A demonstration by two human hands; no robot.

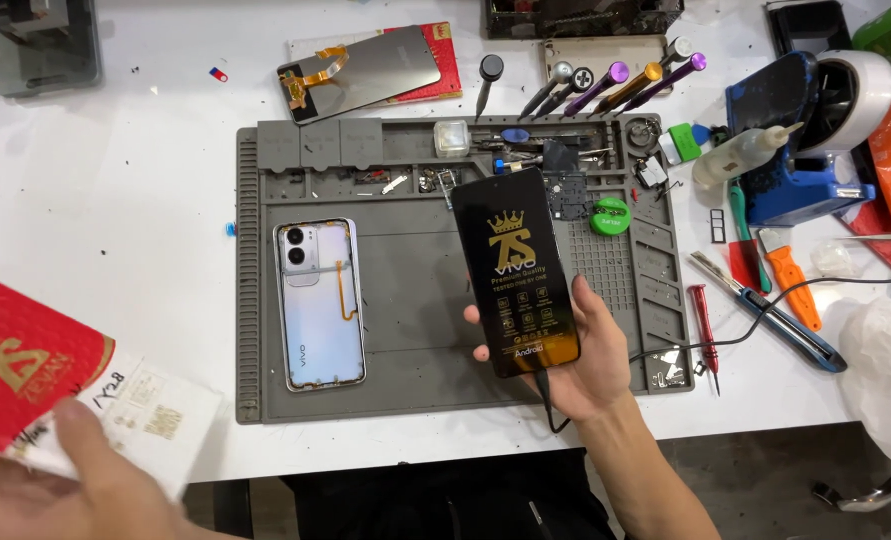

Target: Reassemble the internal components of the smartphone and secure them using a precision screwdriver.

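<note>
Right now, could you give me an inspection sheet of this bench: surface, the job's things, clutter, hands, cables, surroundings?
Surface: white table with a grey mat on it.
Job's things: black screen held upright over the mat; red-and-white pack at the left edge; phone lying back up on the mat.
Clutter: screwdrivers above the mat, a second panel, a green disc, an orange knife, a glue bottle.
Hands: right hand grips the screen; left hand, blurred, is on the pack.
Cables: black cable running from the screen's bottom edge out to the right.
Surroundings: dark floor below the table.
</note>
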